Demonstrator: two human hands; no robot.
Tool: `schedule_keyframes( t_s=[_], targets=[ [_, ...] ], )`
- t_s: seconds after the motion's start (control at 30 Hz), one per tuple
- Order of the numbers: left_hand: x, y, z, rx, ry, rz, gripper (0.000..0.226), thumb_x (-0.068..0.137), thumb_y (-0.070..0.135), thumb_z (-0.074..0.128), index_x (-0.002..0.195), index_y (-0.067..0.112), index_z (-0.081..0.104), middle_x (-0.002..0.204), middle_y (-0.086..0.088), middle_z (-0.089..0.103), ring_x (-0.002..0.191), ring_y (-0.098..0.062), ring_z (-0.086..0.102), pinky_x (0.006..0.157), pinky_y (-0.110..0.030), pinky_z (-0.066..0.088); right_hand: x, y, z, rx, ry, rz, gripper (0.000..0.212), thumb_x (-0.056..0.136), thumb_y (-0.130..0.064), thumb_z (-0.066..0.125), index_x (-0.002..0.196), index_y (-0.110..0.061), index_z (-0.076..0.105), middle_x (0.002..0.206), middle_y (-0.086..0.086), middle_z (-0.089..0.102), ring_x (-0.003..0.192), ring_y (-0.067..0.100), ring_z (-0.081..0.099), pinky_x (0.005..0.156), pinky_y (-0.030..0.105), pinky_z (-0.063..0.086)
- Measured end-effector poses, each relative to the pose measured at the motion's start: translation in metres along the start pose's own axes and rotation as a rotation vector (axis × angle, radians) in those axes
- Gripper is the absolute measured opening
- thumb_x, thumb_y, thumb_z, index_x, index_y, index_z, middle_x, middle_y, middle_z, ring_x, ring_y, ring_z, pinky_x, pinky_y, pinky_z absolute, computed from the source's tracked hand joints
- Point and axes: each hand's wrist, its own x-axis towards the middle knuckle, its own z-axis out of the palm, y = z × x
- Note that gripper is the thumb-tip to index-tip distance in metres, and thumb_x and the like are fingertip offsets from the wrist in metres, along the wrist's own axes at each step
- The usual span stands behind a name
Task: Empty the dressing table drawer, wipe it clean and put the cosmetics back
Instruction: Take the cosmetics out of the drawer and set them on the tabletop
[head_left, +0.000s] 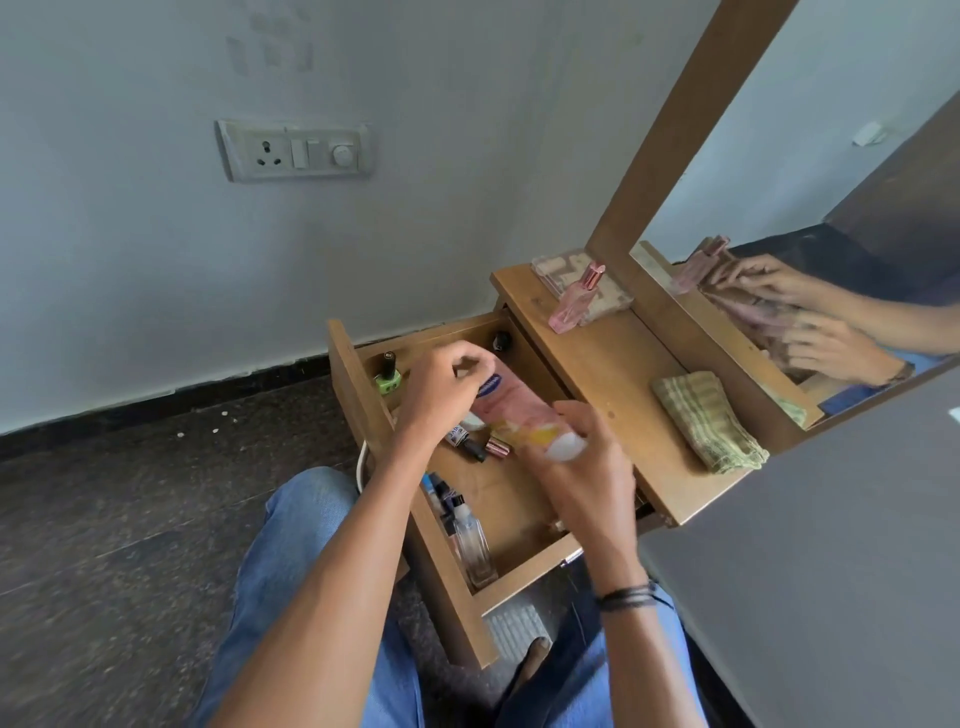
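You are in the emptying step. The drawer (457, 603) stands pulled out toward your knees, and much is left in it.

Your right hand (582, 467) grips the pink lotion bottle (519, 405) at its white cap end, fingers wrapped round it. The bottle lies tilted above the middle of the drawer. Your left hand (441, 387) hovers over the far part of the drawer, at the bottle's other end. Its fingers are curled, but blur hides whether they pinch anything, so I cannot tell.

Inside the drawer, a green nail polish (388, 376) stands in the far corner by the front panel, small lipsticks (485, 447) lie below the bottle, and a clear glass bottle (472, 545) stands in the near corner.

On the tabletop (613, 374) behind the drawer, a pink perfume bottle (574, 299) and a clear box (613, 299) are already out, and a folded cloth (711, 421) waits.

Next, I judge, carry the lotion bottle clear of the drawer's rim and set it on the tabletop near the perfume. Keep it off the cloth, which you will want for wiping. A tall bottle set upright could topple, so laying it flat seems safer.
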Motion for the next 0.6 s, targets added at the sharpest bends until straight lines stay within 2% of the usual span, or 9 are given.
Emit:
schedule_keyframes(
  t_s=[0.03, 0.1, 0.17, 0.27, 0.33, 0.43, 0.6],
  targets=[
    [-0.001, 0.002, 0.002, -0.038, -0.096, -0.016, 0.014, 0.096, 0.031, 0.066, 0.104, 0.025, 0.075, 0.108, 0.013, 0.072, 0.107, -0.004, 0.062, 0.074, -0.009, 0.045, -0.001, -0.003, -0.014, 0.042, 0.057, -0.007, 0.052, 0.076, -0.033, 0.086, 0.119, -0.036, 0.057, 0.115, -0.011, 0.06, 0.099, 0.004, 0.059, 0.078, 0.031, 0.06],
    [-0.004, 0.006, 0.007, -0.108, -0.269, -0.05, 0.019, 0.094, 0.042, 0.067, 0.105, 0.029, 0.076, 0.107, 0.016, 0.074, 0.109, -0.003, 0.065, 0.092, -0.025, 0.051, -0.001, -0.011, -0.036, 0.126, 0.179, -0.035, 0.051, 0.073, -0.022, 0.088, 0.113, -0.033, 0.059, 0.104, -0.015, 0.061, 0.09, -0.005, 0.059, 0.073, 0.019, 0.054],
    [-0.01, 0.01, 0.012, -0.133, -0.389, -0.041, 0.031, 0.091, 0.056, 0.066, 0.111, 0.035, 0.074, 0.112, 0.019, 0.073, 0.113, -0.001, 0.063, 0.104, -0.038, 0.049, 0.0, -0.018, -0.049, 0.264, 0.262, -0.048, 0.054, 0.073, -0.015, 0.089, 0.115, -0.029, 0.058, 0.1, -0.02, 0.06, 0.084, -0.012, 0.059, 0.067, 0.01, 0.049],
    [-0.019, 0.021, 0.016, -0.183, -0.553, -0.039, 0.041, 0.085, 0.066, 0.063, 0.119, 0.044, 0.07, 0.124, 0.018, 0.069, 0.119, -0.005, 0.062, 0.109, -0.046, 0.045, 0.004, -0.024, -0.052, 0.388, 0.368, -0.048, 0.063, 0.075, -0.029, 0.09, 0.128, -0.024, 0.057, 0.107, -0.017, 0.061, 0.09, -0.006, 0.063, 0.071, 0.013, 0.052],
    [-0.023, 0.027, 0.019, -0.254, -0.683, -0.048, 0.036, 0.088, 0.052, 0.068, 0.124, 0.049, 0.065, 0.126, 0.015, 0.068, 0.119, -0.01, 0.063, 0.107, -0.045, 0.046, 0.007, -0.025, -0.049, 0.421, 0.425, -0.048, 0.067, 0.075, -0.035, 0.09, 0.132, -0.023, 0.055, 0.109, -0.015, 0.062, 0.091, -0.004, 0.063, 0.074, 0.014, 0.053],
    [-0.029, 0.033, 0.022, -0.261, -0.801, 0.008, 0.056, 0.088, 0.022, 0.077, 0.129, 0.053, 0.054, 0.118, 0.027, 0.065, 0.11, -0.005, 0.065, 0.097, -0.034, 0.051, 0.011, -0.026, -0.041, 0.465, 0.457, -0.021, 0.065, 0.076, -0.035, 0.09, 0.129, -0.024, 0.055, 0.105, -0.011, 0.066, 0.091, -0.001, 0.066, 0.076, 0.017, 0.053],
    [-0.029, 0.026, 0.028, -0.406, -0.716, -0.022, 0.071, 0.076, 0.016, 0.087, 0.138, 0.028, 0.055, 0.121, 0.003, 0.07, 0.114, -0.017, 0.065, 0.104, -0.045, 0.05, 0.012, -0.019, -0.033, 0.518, 0.368, 0.037, 0.05, 0.079, -0.051, 0.08, 0.118, -0.024, 0.065, 0.104, -0.007, 0.074, 0.094, 0.003, 0.071, 0.083, 0.032, 0.06]
  ],
)
